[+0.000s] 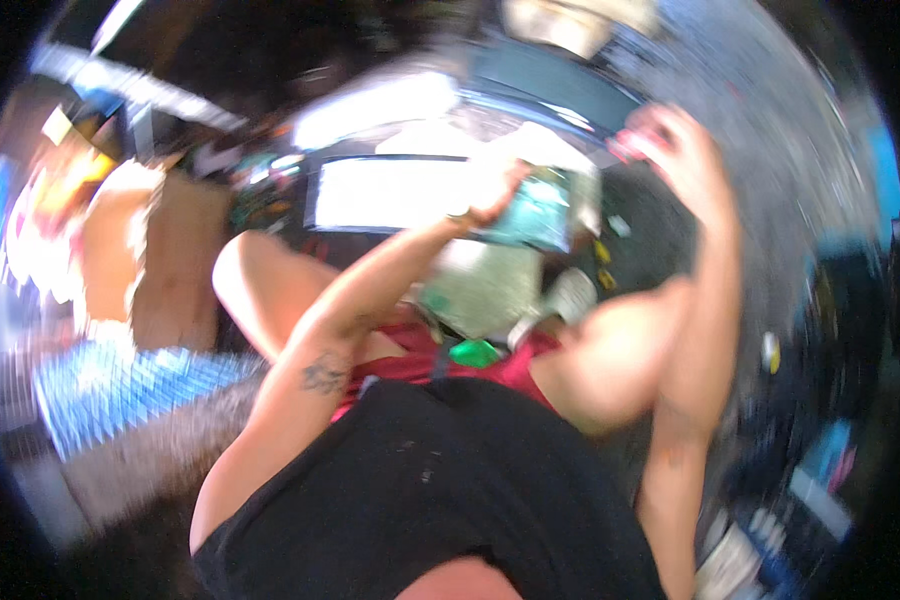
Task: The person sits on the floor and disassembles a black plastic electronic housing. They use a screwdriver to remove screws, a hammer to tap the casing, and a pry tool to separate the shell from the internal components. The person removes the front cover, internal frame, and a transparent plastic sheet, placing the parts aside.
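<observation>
Floor: grey and dark, the ground point(740, 95) sweeps up the right side of our view, smeared by blur, and we sit low over it with knees apart.
Left hand: here it is, our left hand point(500, 195) on the left side of a teal panel point(538, 218); the fingers blur, so we cannot tell whether they clasp it or merely press.
Teal panel: out in front of our lap, right beside the end of a glaring white panel point(390, 195) with a dark border.
Right hand: up and out to the right, our right hand point(678, 155) has its fingers drawn in, pinching a small red thing point(632, 146), its kind too smeared to name.
Lap: a pale bundle point(485, 285) lies between our legs, a bright green piece point(473, 353) just nearer us.
Scraps: yellow bits point(603, 264) dot the dark ground near our right knee.
Far side: a dark slab point(555, 85) lies beyond the hands, a beige object point(560, 25) above it.
Left flank: a cardboard box point(180, 265) stands by our left knee, with a blue gridded surface point(135, 390) nearer us.
</observation>
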The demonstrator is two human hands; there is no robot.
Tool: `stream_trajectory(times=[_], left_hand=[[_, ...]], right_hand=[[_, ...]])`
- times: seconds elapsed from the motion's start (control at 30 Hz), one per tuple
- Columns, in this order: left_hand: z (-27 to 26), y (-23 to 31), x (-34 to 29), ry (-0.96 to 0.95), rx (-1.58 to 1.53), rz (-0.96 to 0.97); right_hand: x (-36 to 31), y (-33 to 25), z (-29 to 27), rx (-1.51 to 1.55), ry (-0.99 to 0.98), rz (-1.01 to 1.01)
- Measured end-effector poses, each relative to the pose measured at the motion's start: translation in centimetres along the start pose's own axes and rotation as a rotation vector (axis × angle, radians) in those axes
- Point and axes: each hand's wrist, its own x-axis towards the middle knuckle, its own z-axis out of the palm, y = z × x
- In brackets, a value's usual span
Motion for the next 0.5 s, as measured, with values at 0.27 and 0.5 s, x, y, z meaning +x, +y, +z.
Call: stream_trajectory(times=[0.27,0.5], left_hand=[[-4.7,17.8,-8.8,1.002,0.715,0.886],[-16.5,25.7,-20.1,1.007,-0.267,0.963]], right_hand=[[-1.0,-0.3,-2.2,0.216,-0.033,0.281],[-1.3,-0.6,-1.7,0.202,-0.114,0.272]])
